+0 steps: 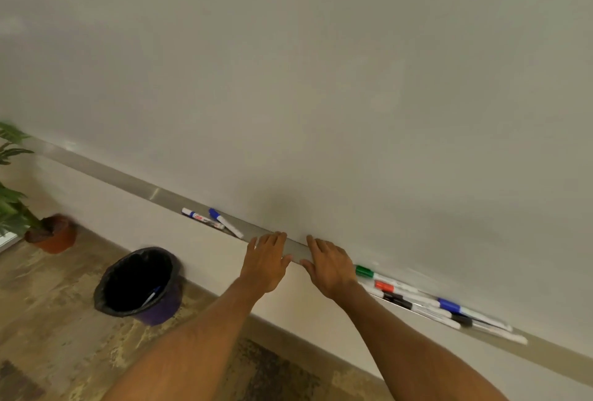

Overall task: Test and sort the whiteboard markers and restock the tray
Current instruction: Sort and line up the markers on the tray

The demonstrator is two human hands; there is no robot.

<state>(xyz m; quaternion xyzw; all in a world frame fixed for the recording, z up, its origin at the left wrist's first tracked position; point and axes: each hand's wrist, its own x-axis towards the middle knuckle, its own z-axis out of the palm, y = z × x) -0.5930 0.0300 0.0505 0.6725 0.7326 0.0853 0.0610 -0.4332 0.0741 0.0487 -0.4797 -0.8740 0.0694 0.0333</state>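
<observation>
A blank whiteboard [321,79] fills the upper view, with a metal tray [150,190] running along its lower edge. My left hand [266,261] and my right hand [327,264] lie side by side over the tray's middle, fingers straight, holding nothing. Left of them two blue-capped markers [226,222] lie in the tray. To the right lies a cluster of several markers: a green-capped marker [364,271], a red-capped marker [384,286], a black-capped marker [398,299] and a blue-capped marker [449,305] among them.
A purple bin with a black liner [139,285] stands on the floor below the tray at left; a marker with a blue end [152,294] lies inside it. A potted plant [53,233] stands at the far left by the wall.
</observation>
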